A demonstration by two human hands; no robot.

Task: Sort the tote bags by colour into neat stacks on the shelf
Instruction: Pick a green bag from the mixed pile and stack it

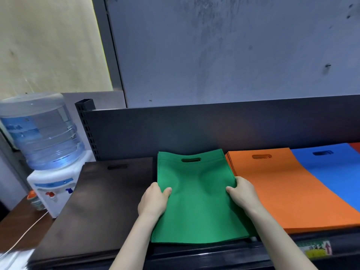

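A stack of green tote bags [196, 211] lies flat on the dark shelf [214, 252], its cut-out handle toward the back panel. My left hand [153, 199] grips the stack's left edge, thumb on top. My right hand [242, 193] grips the right edge the same way. To the left lies a dark brown stack of bags [97, 207]. On the right sit an orange stack [276, 190], then a blue stack [335, 172], and a sliver of a red stack [355, 147] at the frame edge.
The shelf's dark back panel [194, 129] rises behind the stacks. A water dispenser [48, 152] with a large clear bottle stands at the left on a wooden table [17, 228], beside a small orange-lidded jar [35, 199] and a white cable. A label sticks to the shelf's front edge.
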